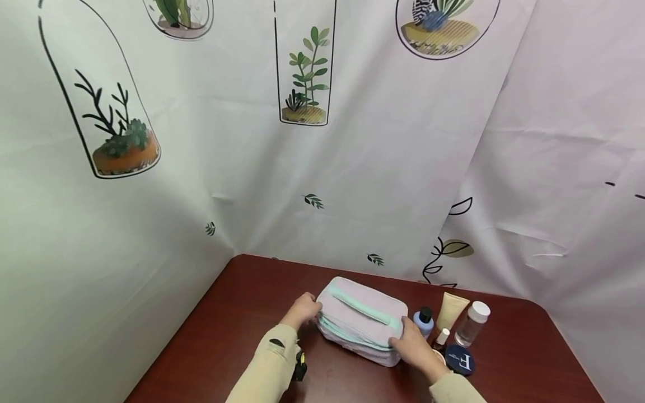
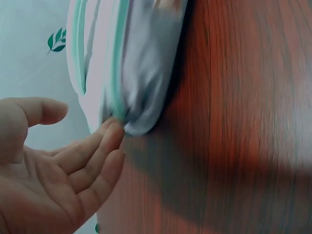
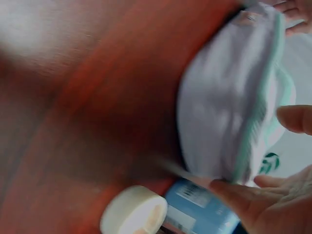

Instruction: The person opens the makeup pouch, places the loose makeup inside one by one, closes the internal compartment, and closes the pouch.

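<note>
A lavender cosmetic bag [image 1: 341,309] with mint-green zipper trim and a mint handle [image 1: 360,308] lies between both hands on the table. At its left end, my left hand [image 1: 304,309] has its fingertips at the corner by the zipper. In the left wrist view that hand's fingers [image 2: 92,165] reach out fairly straight, the thumb apart from the bag. My right hand [image 1: 414,348] is at the bag's right end, thumb toward the top. From the right wrist view, its extended fingers [image 3: 239,195] lie along the bag's end, close above a blue bottle [image 3: 195,204].
Right of the bag stand a blue bottle with a black cap [image 1: 425,322], a cream tube [image 1: 450,310], a clear white-capped bottle [image 1: 471,327] and a small white-capped bottle [image 1: 442,338]. A dark blue round compact [image 1: 459,359] and a cream jar [image 3: 134,212] are nearer. Printed curtains border the table.
</note>
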Motion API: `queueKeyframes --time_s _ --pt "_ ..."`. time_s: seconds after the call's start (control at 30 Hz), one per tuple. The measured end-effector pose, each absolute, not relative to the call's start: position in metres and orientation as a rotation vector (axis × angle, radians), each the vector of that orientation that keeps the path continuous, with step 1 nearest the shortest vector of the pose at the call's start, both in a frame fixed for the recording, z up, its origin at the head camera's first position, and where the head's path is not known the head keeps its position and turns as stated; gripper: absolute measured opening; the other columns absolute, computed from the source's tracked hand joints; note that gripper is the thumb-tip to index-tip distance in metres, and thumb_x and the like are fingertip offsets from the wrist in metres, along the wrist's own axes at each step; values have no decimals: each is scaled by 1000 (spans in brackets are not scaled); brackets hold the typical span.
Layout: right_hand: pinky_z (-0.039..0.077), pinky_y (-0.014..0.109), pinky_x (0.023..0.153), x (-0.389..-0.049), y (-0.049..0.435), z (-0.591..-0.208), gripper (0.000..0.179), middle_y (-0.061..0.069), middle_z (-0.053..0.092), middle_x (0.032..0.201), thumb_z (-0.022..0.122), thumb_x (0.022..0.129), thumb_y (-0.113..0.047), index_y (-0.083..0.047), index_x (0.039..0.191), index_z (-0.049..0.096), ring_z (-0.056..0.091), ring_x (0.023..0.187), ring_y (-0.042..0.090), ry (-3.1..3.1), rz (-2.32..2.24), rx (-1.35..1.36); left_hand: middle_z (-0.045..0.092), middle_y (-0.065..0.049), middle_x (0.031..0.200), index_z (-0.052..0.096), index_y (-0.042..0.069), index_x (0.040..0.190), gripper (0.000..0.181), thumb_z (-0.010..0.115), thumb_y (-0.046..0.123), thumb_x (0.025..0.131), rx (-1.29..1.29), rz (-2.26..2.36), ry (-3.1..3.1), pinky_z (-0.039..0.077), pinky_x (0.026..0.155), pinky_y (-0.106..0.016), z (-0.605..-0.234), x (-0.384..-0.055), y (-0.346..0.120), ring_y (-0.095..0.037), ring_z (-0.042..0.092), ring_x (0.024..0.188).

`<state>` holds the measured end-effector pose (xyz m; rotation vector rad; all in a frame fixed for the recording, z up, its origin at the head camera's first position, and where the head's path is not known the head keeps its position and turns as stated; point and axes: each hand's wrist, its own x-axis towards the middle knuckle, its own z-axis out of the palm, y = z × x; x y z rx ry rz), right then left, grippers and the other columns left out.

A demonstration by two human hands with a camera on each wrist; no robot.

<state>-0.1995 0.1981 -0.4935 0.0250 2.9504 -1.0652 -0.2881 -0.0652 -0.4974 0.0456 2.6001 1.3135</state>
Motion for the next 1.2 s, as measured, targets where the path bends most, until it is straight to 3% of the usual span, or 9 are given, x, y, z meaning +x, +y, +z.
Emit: queueKeyframes --time_s 0.07,0.23,0.27,0.37,0.6,0.77,0.9,1.07,1.2 --pt "31 57 95 -199 196 -499 65 42 35 123 64 74 -7 25 122 34 36 117 52 2965 -1113 19 64 -12 65 52 -15 108 33 49 9 85 30 1309 2557 48 55 -38 -495 -284 -70 -23 63 58" --pt "33 57 93 -201 196 -503 62 40 34 122 64 74 -4 23 122 35 37 115 51 3012 -1073 -23 65 -8 59 61 -1 75 17 48 8 83 -28 1341 2480 45 50 -32 -498 -278 -81 -14 58 47" --pt "34 58 92 -202 196 -502 62 39 37 122 65 74 -5 22 122 37 38 114 51 3028 -1033 -22 65 -8 59 61 -1 75 18 48 9 83 -42 1347 2485 44 49 -31 -499 -278 -82 -14 57 47" --pt "35 59 87 -202 195 -497 62 35 45 117 68 73 -14 18 121 43 41 110 48 3084 -881 40 65 -9 63 62 -3 76 19 50 11 83 -63 1354 2518 47 50 -33 -503 -279 -86 -17 58 51" --pt "34 59 83 -197 193 -491 66 34 48 117 68 74 -23 17 122 44 41 105 48 3061 -853 218 63 -13 85 54 -13 114 35 58 9 86 114 1359 2537 49 59 -36 -511 -279 -84 -25 61 73" --pt "35 54 80 -193 192 -486 62 27 57 108 65 77 -20 15 123 44 43 101 44 3007 -1033 224 63 -14 87 61 -11 103 27 61 2 80 186 1255 2663 48 66 -37 -509 -278 -82 -23 58 76" --pt "41 49 79 -191 193 -478 60 25 57 102 63 80 -17 15 124 39 51 97 39 2927 -1231 257 60 -13 82 53 -12 112 37 61 2 78 148 1345 2627 48 63 -38 -501 -278 -81 -24 57 72" --pt "44 39 77 -194 197 -464 56 25 51 104 59 89 -20 11 126 32 53 96 33 2829 -1607 250 57 -11 77 53 -8 109 30 60 11 86 71 1641 2529 49 64 -42 -483 -282 -78 -31 59 73" --pt "44 37 81 -200 199 -454 48 22 53 112 53 95 -26 3 128 35 53 103 32 2817 -1773 220 59 -8 71 61 -5 95 24 51 16 93 -58 1907 2506 49 61 -37 -471 -290 -73 -21 58 65"
